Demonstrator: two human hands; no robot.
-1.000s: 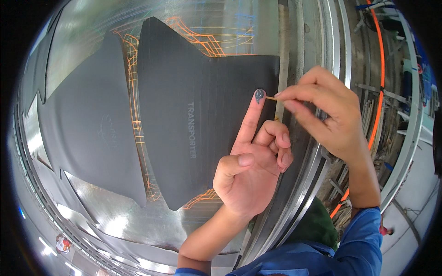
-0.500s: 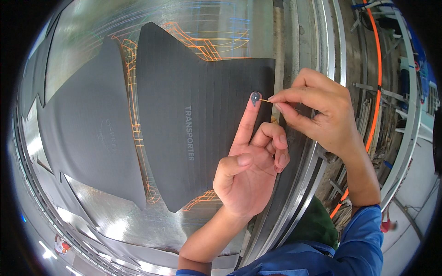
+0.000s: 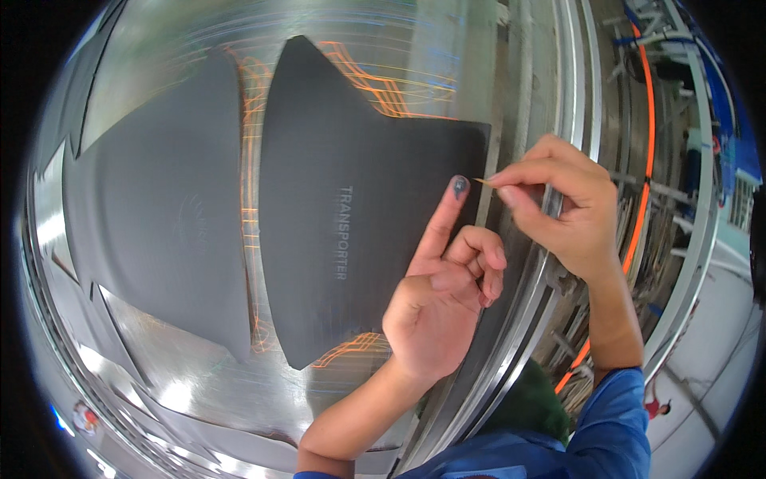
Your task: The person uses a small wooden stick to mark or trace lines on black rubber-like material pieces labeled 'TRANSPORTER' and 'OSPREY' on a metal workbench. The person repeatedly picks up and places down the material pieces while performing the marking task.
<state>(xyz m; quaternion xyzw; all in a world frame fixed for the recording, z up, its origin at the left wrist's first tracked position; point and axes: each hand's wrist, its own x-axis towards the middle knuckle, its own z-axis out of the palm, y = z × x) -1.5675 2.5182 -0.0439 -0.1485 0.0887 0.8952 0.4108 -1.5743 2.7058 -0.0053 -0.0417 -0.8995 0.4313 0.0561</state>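
My left hand (image 3: 439, 319) is palm up with its index finger stretched out and the other fingers loosely curled; it grips nothing. A dark grey, glossy dab of paste (image 3: 459, 187) sits on that index fingertip. Between the thumb and index finger of my right hand (image 3: 573, 209) is a thin wooden toothpick (image 3: 484, 182). Its tip points at the dab, a small gap away. Below the fingertip lies a dark grey fabric panel (image 3: 319, 144) with pale lettering, partly covered by my left hand.
Another dark panel (image 3: 159, 191) with a faint emblem lies to the left. Both rest on a shiny metal table (image 3: 171, 40) marked with orange and blue lines. Metal rails (image 3: 568, 72) run along the table's right side, and an orange hose (image 3: 648, 120) lies beyond them.
The toothpick tip has drawn back to the right, off the dab on my left fingertip. The whole view has shifted slightly, so the panels appear farther right.
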